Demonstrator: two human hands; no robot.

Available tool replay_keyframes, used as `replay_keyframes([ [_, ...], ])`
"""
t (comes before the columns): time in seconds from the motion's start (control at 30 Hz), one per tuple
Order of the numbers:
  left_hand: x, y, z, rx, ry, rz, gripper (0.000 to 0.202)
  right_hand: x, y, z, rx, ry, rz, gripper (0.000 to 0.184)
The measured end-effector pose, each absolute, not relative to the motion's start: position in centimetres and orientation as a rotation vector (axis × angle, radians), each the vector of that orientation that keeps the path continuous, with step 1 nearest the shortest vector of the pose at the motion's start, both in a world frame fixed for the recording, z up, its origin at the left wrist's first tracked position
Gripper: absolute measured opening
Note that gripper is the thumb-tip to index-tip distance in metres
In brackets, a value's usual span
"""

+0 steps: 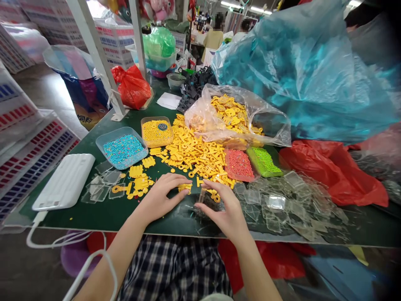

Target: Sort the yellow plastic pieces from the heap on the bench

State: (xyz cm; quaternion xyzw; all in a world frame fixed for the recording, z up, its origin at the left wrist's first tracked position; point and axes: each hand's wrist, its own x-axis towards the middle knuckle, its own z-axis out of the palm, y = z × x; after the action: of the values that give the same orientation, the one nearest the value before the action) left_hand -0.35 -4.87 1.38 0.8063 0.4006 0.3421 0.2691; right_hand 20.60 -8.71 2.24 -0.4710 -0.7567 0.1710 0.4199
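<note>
My left hand (169,193) is closed at the fingertips on a small yellow plastic piece (184,188), just above the green tabletop. To its right, my right hand (226,205) spans a clear plastic piece (202,195) between thumb and fingertips; its outline is faint. A yellow ring-ended part (216,195) shows beside the right fingers. Beyond both hands spreads a heap of yellow plastic parts (197,152). Several flat yellow pieces (138,179) lie left of my left hand. Loose clear plastic squares (282,205) are scattered right of my right hand.
Trays of blue beads (123,150), yellow beads (156,133), red beads (239,164) and green beads (265,161) surround the heap. A clear bag (232,117) of yellow parts stands behind. A white power bank (64,182) with a cable lies left; a large blue bag (300,75) fills the right.
</note>
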Motion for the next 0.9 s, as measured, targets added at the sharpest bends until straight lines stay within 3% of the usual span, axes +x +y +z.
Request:
replay_keyframes([
  [0.2, -0.4, -5.6, 1.8, 2.019, 0.977, 1.05, 0.038, 18.1, -7.0, 1.3, -1.07, -1.352, 1.078, 0.052],
  [0.33, -0.2, -5.7, 2.0, 1.845, 0.963, 1.05, 0.039, 18.1, -6.4, 0.6, -0.983, -1.202, 1.267, 0.055],
  [0.43, 0.1, -5.5, 2.0, 1.544, 0.964, 0.984, 0.041, 17.9, -6.7, 0.4, -0.988, -1.264, 1.096, 0.047],
  [0.53, 0.2, -5.5, 2.0, 1.303, 0.919, 0.904, 0.043, 17.4, -7.5, 0.5, -0.994, -1.475, 0.649, 0.037],
  [0.63, 0.1, -5.5, 2.0, 1.218, 0.886, 0.877, 0.048, 16.8, -8.2, 0.4, -0.928, -1.674, 0.186, 0.044],
  [0.7, 0.0, -5.4, 2.1, 1.225, 0.893, 0.873, 0.045, 16.6, -8.4, 0.3, -0.913, -1.728, 0.098, 0.046],
  [0.77, -0.2, -5.1, 2.3, 1.286, 0.921, 0.882, 0.038, 16.6, -8.3, 0.2, -0.983, -1.696, 0.262, 0.042],
  [0.9, -0.3, -4.4, 2.9, 1.541, 0.975, 0.879, 0.029, 16.9, -7.5, 0.2, -1.068, -1.399, 0.986, 0.039],
])
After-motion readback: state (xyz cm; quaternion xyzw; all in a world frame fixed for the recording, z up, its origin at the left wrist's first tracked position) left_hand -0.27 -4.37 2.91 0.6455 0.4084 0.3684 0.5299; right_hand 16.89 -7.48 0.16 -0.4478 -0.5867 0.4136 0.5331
